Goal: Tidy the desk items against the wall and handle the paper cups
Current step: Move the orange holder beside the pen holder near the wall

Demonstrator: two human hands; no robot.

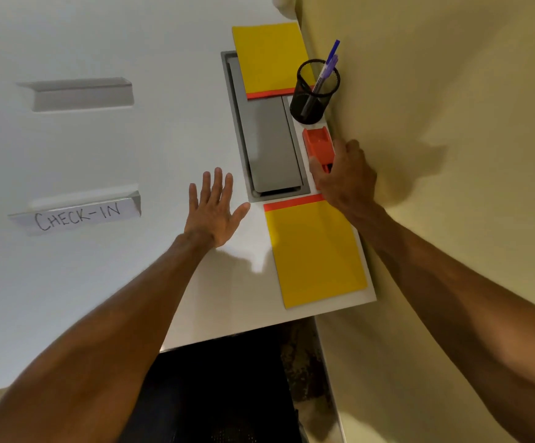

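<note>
An orange stapler (317, 145) lies on the white desk (132, 155) right beside the cream wall, and my right hand (344, 175) is closed around its near end. My left hand (216, 207) rests flat on the desk with fingers spread and nothing in it. A black mesh pen cup (315, 91) holding purple pens stands just beyond the stapler. Two yellow notepads with orange bindings lie along the wall, one far (267, 59) and one near (314, 254). No paper cups are in view.
A grey cable hatch (266, 135) is set into the desk between the notepads. Two folded paper tent signs stand at the left, one blank (81, 94) and one reading CHECK-IN (77, 214). The desk's near edge drops to a dark floor.
</note>
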